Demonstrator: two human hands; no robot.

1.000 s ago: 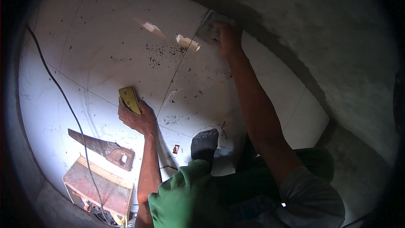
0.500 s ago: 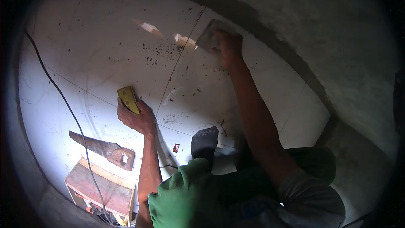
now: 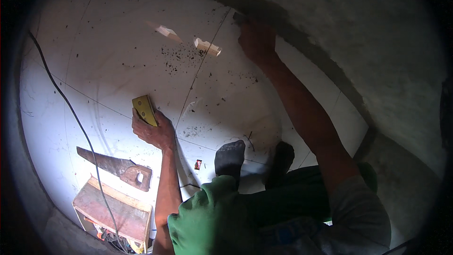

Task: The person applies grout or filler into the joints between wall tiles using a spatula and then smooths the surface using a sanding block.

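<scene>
My left hand (image 3: 153, 130) grips a yellow rectangular block (image 3: 144, 108) with round marks on its face, low over the white tiled surface (image 3: 108, 56). My right hand (image 3: 257, 40) reaches to the wall's base, closed on a grey flat tool (image 3: 238, 18), mostly hidden behind the fingers. Left of that hand, two pale wood-coloured pieces (image 3: 206, 46) or patches lie near dark, scattered debris (image 3: 177, 61). A small red-and-dark item (image 3: 198, 164) rests right of my left forearm.
A handsaw (image 3: 108, 163) lies at lower left near a wooden box (image 3: 106, 203) holding jumbled items. A dark cable (image 3: 71, 108) runs over both. A rough grey wall (image 3: 358, 47) borders the back and right. My green-clad legs and dark socked feet (image 3: 229, 156) occupy the lower middle.
My right hand, with the flat tool, moved down from the wall, then back up toward it, the tool now mostly covered. My right foot shows more. My left hand stays nearly still.
</scene>
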